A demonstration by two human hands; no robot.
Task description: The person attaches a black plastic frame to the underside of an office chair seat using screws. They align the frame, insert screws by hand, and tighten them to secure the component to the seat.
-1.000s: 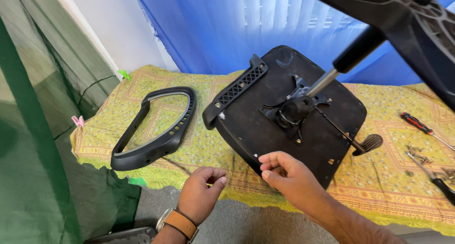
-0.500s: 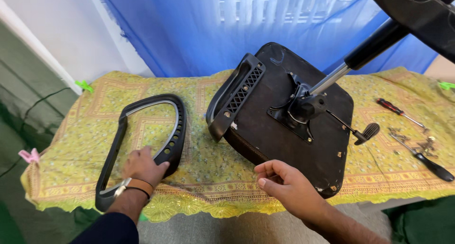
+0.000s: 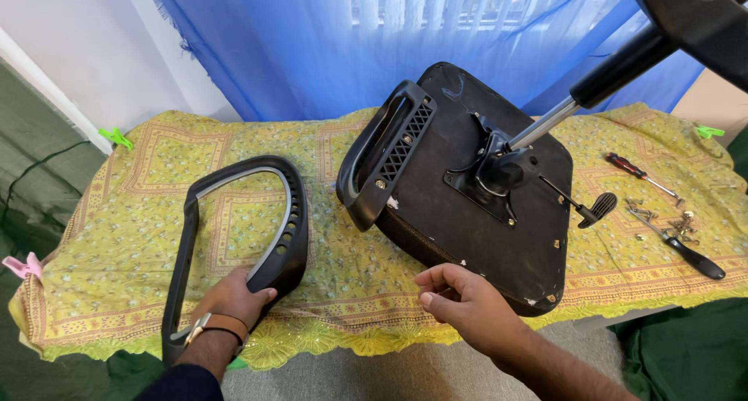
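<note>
Armrest point(image 3: 234, 237) lies near the counter point(image 3: 117, 214) front edge, left hand point(image 3: 230, 300) grip closed on its lower end, right hand point(image 3: 460, 300) pinched shut on nothing visible; a careless pull could drag it off.

Single head-worn view, steeply down and forward over the cloth-covered table point(image 3: 117, 214), close above both hands.

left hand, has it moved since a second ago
Yes. The left hand went left from the table edge near the seat to grip the loose armrest.
</note>
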